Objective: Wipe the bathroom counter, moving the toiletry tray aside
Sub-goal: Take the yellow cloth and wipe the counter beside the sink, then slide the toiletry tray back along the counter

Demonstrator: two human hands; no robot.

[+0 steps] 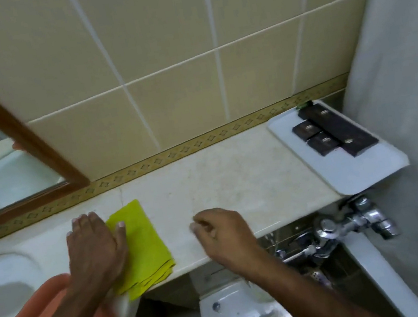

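Observation:
A folded yellow cloth [144, 240] lies on the cream marble counter [233, 181], near its front edge. My left hand [94, 247] rests flat on the cloth's left part, fingers spread, pressing it down. My right hand [222, 234] hovers over the counter's front edge to the right of the cloth, fingers loosely curled, holding nothing. A white toiletry tray [363, 169] sits at the counter's far right end, overhanging the edge, with several dark brown boxes [335, 132] on it.
A wood-framed mirror [21, 138] hangs at the left above a white sink [4, 275]. Under the counter are a chrome flush valve [350, 226] and a white toilet [243, 314]. A grey curtain [407, 72] closes off the right. Beige tiles cover the wall behind.

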